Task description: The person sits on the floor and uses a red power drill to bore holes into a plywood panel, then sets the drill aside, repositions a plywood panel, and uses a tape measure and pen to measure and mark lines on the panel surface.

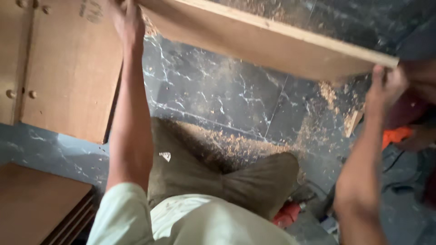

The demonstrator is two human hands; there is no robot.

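A long pale wooden board [272, 43] is held up in front of me, slanting from the upper left down to the right. My left hand [127, 20] grips its left end near the top edge of the view. At the board's right end, my right hand [386, 86] is closed around the corner. Both my forearms reach up to it. Below the board lies a dark marble-patterned floor [213, 90] strewn with sawdust [236, 145]. My bent knee in olive trousers [218, 168] is beneath.
A brown plywood panel [68, 68] with wooden dowels stands at the left. Another brown panel stack [36, 204] lies at the lower left. A red tool [286, 213] sits by my knee. Another person's limb and orange cloth [399, 134] are at the right.
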